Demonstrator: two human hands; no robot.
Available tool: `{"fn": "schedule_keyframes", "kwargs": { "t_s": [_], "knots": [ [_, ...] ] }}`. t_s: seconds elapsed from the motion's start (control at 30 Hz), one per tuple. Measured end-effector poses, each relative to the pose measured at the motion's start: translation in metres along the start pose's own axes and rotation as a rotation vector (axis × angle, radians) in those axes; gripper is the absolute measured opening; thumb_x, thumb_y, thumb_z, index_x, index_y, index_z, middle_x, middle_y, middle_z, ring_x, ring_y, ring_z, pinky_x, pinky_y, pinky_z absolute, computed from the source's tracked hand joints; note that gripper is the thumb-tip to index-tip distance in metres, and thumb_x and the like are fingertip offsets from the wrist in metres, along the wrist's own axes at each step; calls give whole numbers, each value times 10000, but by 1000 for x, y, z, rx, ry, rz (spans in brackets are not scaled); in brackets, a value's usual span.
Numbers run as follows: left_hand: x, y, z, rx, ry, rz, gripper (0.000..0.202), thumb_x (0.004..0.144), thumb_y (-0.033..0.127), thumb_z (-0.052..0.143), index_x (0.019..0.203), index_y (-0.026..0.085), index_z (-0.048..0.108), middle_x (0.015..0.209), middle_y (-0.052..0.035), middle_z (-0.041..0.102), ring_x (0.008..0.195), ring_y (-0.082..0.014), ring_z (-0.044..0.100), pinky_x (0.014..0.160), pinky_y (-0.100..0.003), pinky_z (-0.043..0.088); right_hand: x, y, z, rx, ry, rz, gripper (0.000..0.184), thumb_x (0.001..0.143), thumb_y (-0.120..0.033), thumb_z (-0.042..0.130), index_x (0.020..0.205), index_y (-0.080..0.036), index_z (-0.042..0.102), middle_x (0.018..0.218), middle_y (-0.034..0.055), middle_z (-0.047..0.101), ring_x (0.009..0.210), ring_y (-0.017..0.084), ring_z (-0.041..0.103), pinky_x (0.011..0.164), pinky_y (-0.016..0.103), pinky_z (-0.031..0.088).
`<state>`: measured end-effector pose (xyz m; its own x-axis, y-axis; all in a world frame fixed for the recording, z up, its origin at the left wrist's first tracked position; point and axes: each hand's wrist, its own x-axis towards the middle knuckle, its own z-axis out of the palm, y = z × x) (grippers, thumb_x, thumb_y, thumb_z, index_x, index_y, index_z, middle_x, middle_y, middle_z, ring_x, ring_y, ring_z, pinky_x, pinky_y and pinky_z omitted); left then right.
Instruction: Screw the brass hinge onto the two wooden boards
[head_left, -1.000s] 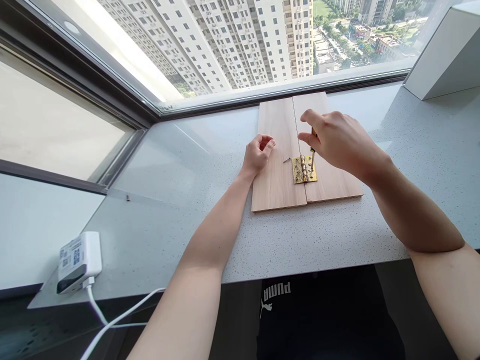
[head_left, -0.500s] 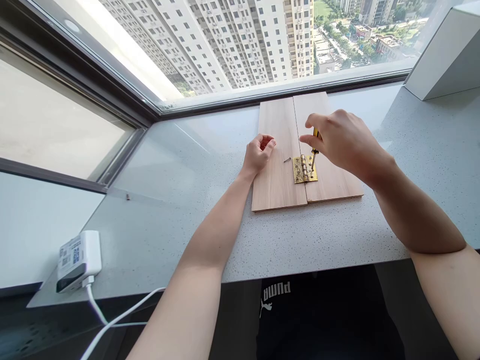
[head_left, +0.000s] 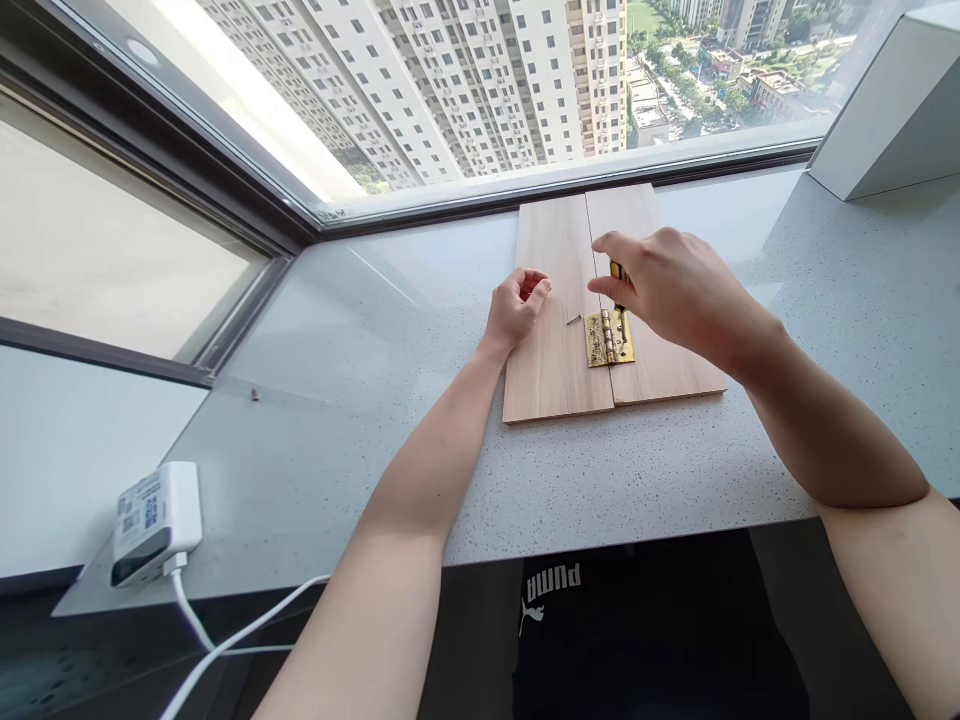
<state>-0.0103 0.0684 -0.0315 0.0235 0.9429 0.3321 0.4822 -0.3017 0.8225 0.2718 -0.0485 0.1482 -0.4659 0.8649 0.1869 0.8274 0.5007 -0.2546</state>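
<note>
My right hand (head_left: 671,285) is closed around the yellow and black handle of a screwdriver (head_left: 618,272). Its shaft points down at the right leaf of a brass-coloured hinge (head_left: 598,342); the tip's exact contact is hard to make out. The hinge lies across the seam between a left wooden board (head_left: 553,375) and a right wooden board (head_left: 664,372). Curled on the left board's edge, my left hand (head_left: 516,310) has its fingers drawn together, and whatever they may hold is hidden. A small loose screw (head_left: 574,320) lies on the left board beside the hinge.
The boards lie on a speckled pale counter (head_left: 390,440) against the window frame (head_left: 420,222). At the left stands a white device (head_left: 159,520) with a white cable (head_left: 247,632) running off the front edge. A white box (head_left: 877,120) stands at the back right.
My right hand has shifted slightly left and down, and the screwdriver handle leans more to the left over the hinge. My left hand, the boards and the loose screw stay in place.
</note>
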Motion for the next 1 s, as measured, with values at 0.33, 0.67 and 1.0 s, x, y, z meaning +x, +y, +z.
{"fn": "schedule_keyframes", "kwargs": {
  "t_s": [0.33, 0.67, 1.0],
  "knots": [
    [0, -1, 2, -1, 12, -2, 199, 1071, 437, 771, 1113, 242, 761, 1153, -117, 876, 1067, -285, 825, 983, -441, 693, -8, 1, -5, 52, -5, 36, 308, 1213, -298, 446, 1271, -180, 724, 979, 135, 741, 738, 255, 530, 716, 422, 382],
    [0, -2, 2, 6, 3, -7, 212, 1095, 455, 778, 1120, 245, 761, 1150, -107, 856, 1072, -275, 816, 1002, -428, 687, 0, 3, 3, 1, 97, 79, 318, 1183, -463, 624, 1150, -212, 817, 883, 119, 709, 800, 276, 584, 758, 407, 422],
    [0, 1, 2, -5, 1, -3, 143, 1081, 376, 751, 1121, 241, 775, 1156, -111, 877, 1068, -277, 821, 987, -433, 688, 1, 4, 1, -28, 34, 74, 227, 1198, -345, 586, 1275, -218, 757, 929, 110, 732, 756, 252, 526, 759, 395, 389]
  ]
}}
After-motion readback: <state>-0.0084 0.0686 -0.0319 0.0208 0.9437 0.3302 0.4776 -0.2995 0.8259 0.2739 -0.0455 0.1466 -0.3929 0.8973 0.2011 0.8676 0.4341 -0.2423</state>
